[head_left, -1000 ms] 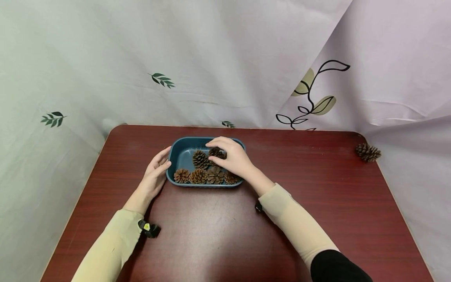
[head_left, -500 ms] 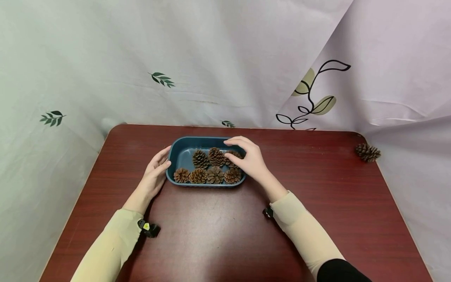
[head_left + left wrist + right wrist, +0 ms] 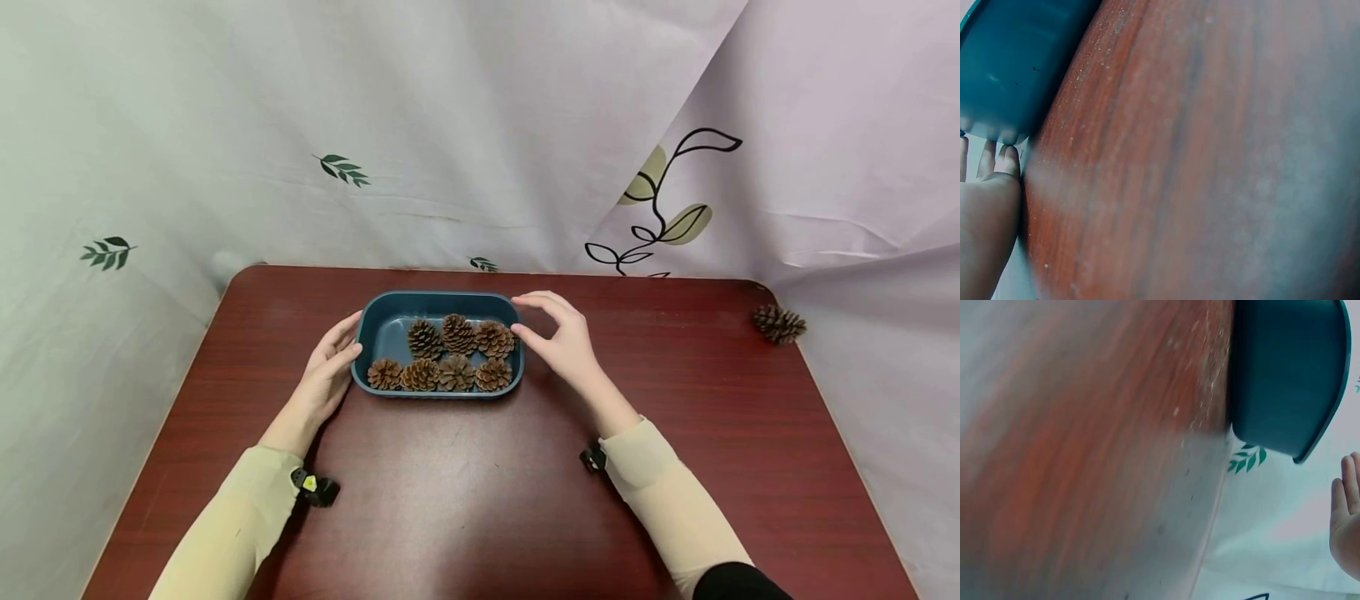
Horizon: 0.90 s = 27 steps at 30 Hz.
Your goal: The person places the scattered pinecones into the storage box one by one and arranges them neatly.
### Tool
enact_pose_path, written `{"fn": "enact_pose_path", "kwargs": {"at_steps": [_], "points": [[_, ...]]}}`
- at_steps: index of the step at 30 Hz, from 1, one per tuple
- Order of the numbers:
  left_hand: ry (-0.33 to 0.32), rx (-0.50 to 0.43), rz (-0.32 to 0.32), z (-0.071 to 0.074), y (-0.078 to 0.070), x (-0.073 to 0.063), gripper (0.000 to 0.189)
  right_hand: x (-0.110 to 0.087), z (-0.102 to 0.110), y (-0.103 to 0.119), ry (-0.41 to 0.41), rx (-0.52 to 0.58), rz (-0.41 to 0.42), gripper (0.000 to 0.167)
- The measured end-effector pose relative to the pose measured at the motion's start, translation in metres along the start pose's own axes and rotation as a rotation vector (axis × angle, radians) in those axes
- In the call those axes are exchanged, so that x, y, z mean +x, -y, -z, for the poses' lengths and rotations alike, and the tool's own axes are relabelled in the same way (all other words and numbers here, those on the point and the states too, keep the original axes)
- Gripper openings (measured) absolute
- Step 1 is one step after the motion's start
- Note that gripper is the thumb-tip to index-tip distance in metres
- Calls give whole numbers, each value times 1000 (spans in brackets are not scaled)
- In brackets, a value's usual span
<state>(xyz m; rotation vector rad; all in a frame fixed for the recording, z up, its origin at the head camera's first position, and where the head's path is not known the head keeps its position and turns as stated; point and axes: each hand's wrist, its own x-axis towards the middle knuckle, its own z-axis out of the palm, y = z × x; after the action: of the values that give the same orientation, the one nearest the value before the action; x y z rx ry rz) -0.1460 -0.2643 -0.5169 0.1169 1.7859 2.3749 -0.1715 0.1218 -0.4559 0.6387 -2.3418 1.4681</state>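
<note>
A blue rectangular plastic box [image 3: 437,396] with rounded corners stands near the table's back edge. Inside are two rows of brown pine cones [image 3: 456,373], the back row stopping short of the left end. My left hand [image 3: 330,371] rests against the box's left end, thumb near the rim; in the left wrist view its fingertips [image 3: 1009,153] meet the outer wall. Just at the right rim, my right hand [image 3: 564,337] holds nothing, its thumb and fingers spread apart. The right wrist view shows that hand [image 3: 1349,515] apart from the box wall [image 3: 1288,375].
Another pine cone [image 3: 778,324] lies at the table's far right back corner. The dark red wooden table [image 3: 450,492] reaches toward the person. A pale curtain [image 3: 480,150] with leaf prints hangs behind it.
My right hand has drawn back to the right, from over the pine cones to the box's right rim, leaving the back-row cones in full view. The left hand stays where it was.
</note>
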Motion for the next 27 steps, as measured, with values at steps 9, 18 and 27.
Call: {"fn": "enact_pose_path", "kwargs": {"at_steps": [9, 18, 27], "points": [[-3, -6, 8, -1, 1, 0, 59, -8, 17, -7, -27, -44, -34, 39], [-3, -7, 3, 1, -2, 0, 60, -15, 35, -18, -44, -80, -75, 39], [3, -14, -1, 1, 0, 0, 59, -24, 57, -27, -71, -113, -102, 38]]}}
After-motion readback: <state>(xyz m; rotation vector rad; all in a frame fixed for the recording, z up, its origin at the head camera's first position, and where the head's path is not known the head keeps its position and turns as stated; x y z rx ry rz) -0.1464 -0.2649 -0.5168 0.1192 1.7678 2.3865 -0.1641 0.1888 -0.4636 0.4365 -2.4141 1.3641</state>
